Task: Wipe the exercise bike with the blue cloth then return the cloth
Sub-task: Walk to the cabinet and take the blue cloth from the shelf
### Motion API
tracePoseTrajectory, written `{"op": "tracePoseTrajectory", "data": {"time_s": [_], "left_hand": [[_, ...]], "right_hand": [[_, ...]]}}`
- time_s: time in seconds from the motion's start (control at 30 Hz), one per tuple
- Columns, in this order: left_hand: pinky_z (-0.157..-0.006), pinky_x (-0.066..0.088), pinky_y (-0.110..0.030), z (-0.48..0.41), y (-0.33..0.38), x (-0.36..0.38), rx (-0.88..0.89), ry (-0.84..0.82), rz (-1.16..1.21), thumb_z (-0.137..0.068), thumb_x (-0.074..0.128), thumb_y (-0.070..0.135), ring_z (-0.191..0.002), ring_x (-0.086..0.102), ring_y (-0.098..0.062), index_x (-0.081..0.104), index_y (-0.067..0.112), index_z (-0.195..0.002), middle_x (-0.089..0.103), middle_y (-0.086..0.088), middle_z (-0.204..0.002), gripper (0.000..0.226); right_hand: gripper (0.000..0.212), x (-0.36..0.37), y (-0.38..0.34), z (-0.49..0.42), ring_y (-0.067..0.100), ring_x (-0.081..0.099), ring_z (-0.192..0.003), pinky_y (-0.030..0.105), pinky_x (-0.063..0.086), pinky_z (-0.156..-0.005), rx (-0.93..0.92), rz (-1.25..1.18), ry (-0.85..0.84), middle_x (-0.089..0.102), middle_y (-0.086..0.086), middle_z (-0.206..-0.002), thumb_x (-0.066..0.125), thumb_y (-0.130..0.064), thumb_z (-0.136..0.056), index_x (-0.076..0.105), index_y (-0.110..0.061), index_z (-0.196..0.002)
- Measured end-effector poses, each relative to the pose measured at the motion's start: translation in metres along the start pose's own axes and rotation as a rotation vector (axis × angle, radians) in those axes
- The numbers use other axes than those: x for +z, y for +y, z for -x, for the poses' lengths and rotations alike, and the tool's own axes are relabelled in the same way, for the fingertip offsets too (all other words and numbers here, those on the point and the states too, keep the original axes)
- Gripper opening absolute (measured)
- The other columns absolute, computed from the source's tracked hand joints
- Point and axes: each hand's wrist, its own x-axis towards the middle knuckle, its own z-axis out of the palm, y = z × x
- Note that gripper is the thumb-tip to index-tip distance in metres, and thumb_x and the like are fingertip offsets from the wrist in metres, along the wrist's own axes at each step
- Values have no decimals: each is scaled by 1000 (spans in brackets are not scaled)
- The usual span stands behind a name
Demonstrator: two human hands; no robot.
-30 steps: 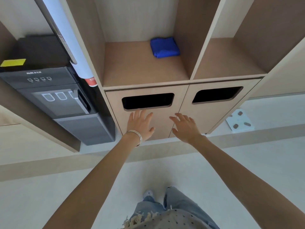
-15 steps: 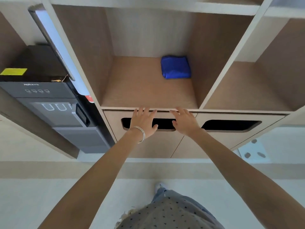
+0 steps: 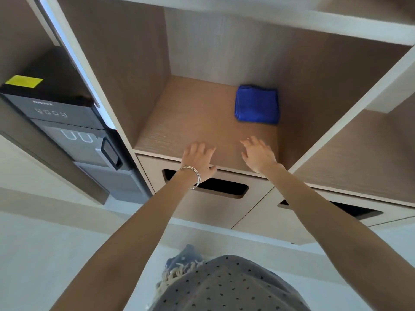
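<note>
A folded blue cloth (image 3: 256, 105) lies at the back right of an open wooden shelf cubby (image 3: 193, 122). My left hand (image 3: 198, 159), with a silver bracelet on the wrist, reaches over the cubby's front edge with fingers spread and holds nothing. My right hand (image 3: 258, 153) is stretched out beside it, fingers straight, a short way in front of the cloth and not touching it. The exercise bike is not in view.
Two cabinet doors with dark slot handles (image 3: 215, 187) sit below the shelf. A dark grey water dispenser (image 3: 67, 131) stands at the left in its own niche. Another open cubby (image 3: 363, 158) lies to the right. Pale floor below.
I have come closer to the shelf. Both hands rose from in front of the cabinet doors to over the shelf's front edge, nearer the blue cloth.
</note>
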Motion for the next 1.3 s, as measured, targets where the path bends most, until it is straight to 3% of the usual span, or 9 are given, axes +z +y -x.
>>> {"op": "tracePoseTrajectory", "data": {"time_s": [0.27,0.4,0.57,0.7,0.83,1.03,1.3], "left_hand": [[-112,22,-43,-35,-4,-3,16,-4,7,-91,45,47,-136,25,-32,23,25,-146,29,-10,-148,63],[-114,20,-44,-42,-9,-2,24,9,-6,-91,45,47,-140,19,-33,23,25,-147,23,-11,-151,64],[-115,19,-44,-42,-12,0,59,23,-3,-91,46,47,-141,16,-32,23,25,-146,21,-10,-152,64],[-115,19,-44,-42,-16,-4,70,34,-5,-91,45,47,-142,14,-32,22,25,-147,20,-10,-153,64],[-115,19,-44,-40,-22,-9,89,44,-36,-92,43,47,-143,13,-31,20,25,-147,18,-9,-153,63],[-117,17,-44,-33,-34,-9,88,-7,-38,-93,42,47,-144,11,-31,19,26,-148,17,-9,-155,63],[-115,18,-45,-26,-41,-4,133,-52,-55,-92,42,47,-142,15,-32,20,27,-147,20,-9,-153,63]], "right_hand": [[53,-3,19,-56,30,19,-140,47,26,-109,17,-28,61,18,8,-154,44,-21,-96,25,-27,-145],[65,-11,30,-87,29,12,-143,49,23,-113,50,-5,44,15,7,-156,49,-4,-92,24,-32,-145],[69,-11,32,-109,32,31,-132,49,33,-104,57,86,60,32,9,-146,49,2,-89,22,-26,-146],[46,-8,23,-121,35,43,-116,47,42,-89,107,108,199,46,14,-128,48,4,-89,44,-11,-132],[32,-4,17,-129,37,47,-110,45,43,-83,130,113,291,54,17,-117,49,6,-87,52,-4,-117],[28,0,27,-115,36,48,-104,45,42,-80,86,-33,330,59,16,-108,49,4,-86,60,-6,-110],[27,28,17,-30,34,56,-90,41,49,-72,-67,-166,425,64,11,-91,58,8,-75,65,-9,-95]]}}
